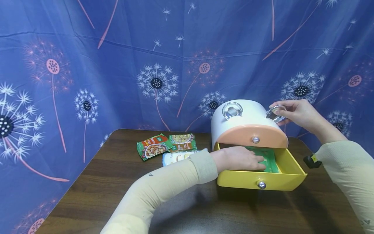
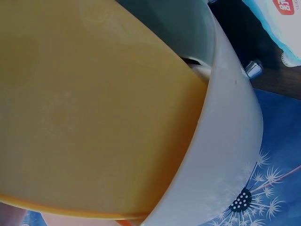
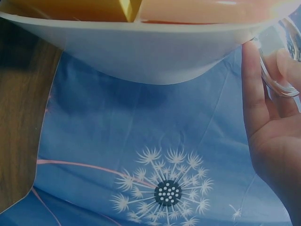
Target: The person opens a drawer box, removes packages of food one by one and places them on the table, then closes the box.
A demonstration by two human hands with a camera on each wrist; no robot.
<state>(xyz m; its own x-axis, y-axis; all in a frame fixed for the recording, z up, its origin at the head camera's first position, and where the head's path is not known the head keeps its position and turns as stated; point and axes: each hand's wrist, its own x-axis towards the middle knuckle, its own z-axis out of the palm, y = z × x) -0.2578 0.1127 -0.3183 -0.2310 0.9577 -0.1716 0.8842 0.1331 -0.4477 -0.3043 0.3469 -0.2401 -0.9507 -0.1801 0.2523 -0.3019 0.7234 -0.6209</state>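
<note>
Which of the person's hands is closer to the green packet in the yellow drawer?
Left. The left hand reaches into the yellow drawer, over part of the green packet. The right hand is farther off, higher up, pinching the clear ring on the white box.

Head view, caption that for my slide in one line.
Left hand inside the open yellow drawer, over a green packet; right hand holding the white cabinet's clear round piece.

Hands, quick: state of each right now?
Left hand: in the yellow drawer, at the green packet; grip cannot be told.
Right hand: closed, holding the clear round ear.
</note>
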